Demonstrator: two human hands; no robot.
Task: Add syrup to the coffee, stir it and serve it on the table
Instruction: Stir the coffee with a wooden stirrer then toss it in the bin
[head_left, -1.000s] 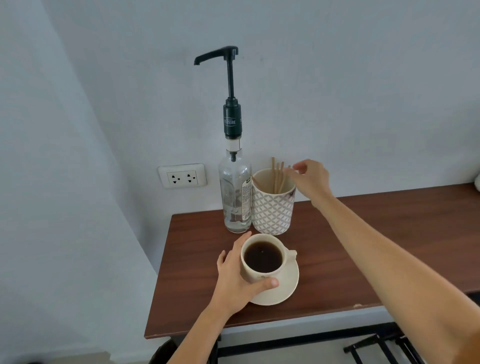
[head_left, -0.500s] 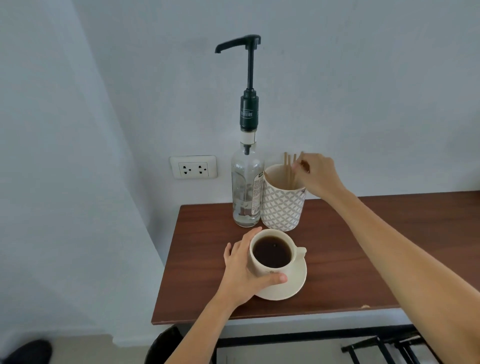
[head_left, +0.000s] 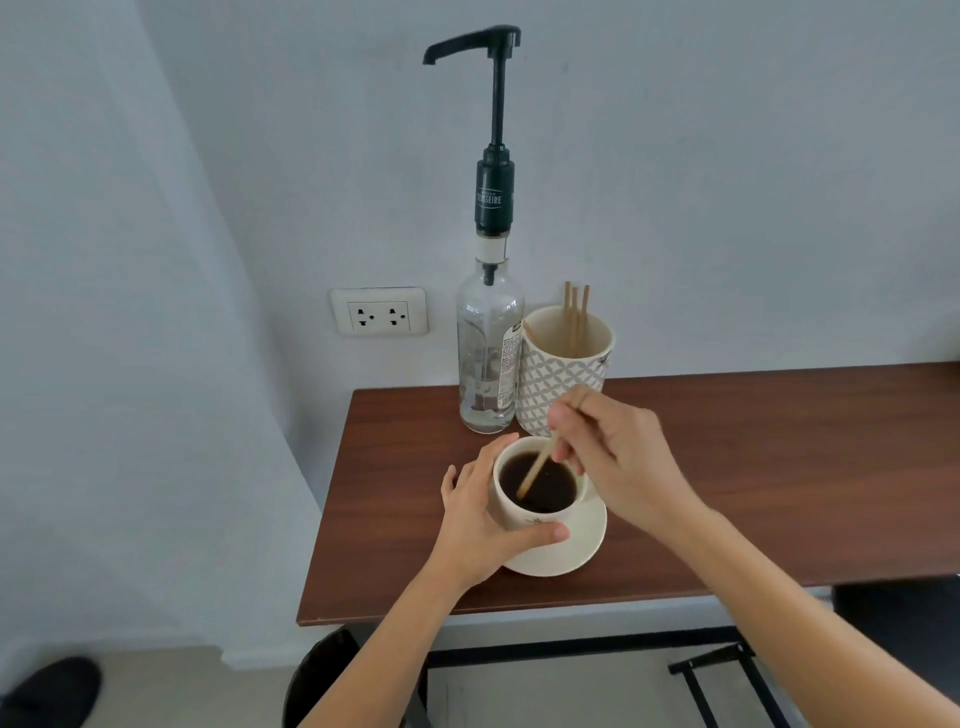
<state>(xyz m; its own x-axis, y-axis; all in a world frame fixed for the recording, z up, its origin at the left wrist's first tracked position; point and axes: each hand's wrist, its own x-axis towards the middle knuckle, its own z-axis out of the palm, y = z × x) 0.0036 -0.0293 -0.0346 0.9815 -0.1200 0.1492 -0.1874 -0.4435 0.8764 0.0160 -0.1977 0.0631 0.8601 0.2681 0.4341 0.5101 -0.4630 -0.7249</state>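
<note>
A cream cup of dark coffee (head_left: 537, 512) stands on a cream saucer (head_left: 582, 545) near the front left of the brown table (head_left: 753, 467). My left hand (head_left: 480, 519) wraps around the cup's left side. My right hand (head_left: 618, 457) pinches a wooden stir stick (head_left: 535, 470), whose lower end dips into the coffee. Behind the cup stands a clear glass syrup bottle (head_left: 488, 358) with a tall black pump (head_left: 493, 130), its spout pointing left.
A patterned white holder (head_left: 566, 369) with three more wooden sticks stands right of the bottle, against the wall. A wall socket (head_left: 379, 310) sits left of the bottle. Black metal frames (head_left: 727, 670) lie under the table, and a dark round object (head_left: 322, 675) is below its front edge.
My right hand has pulled one stick out of the holder and brought it down into the coffee. My left hand has stayed on the cup.
</note>
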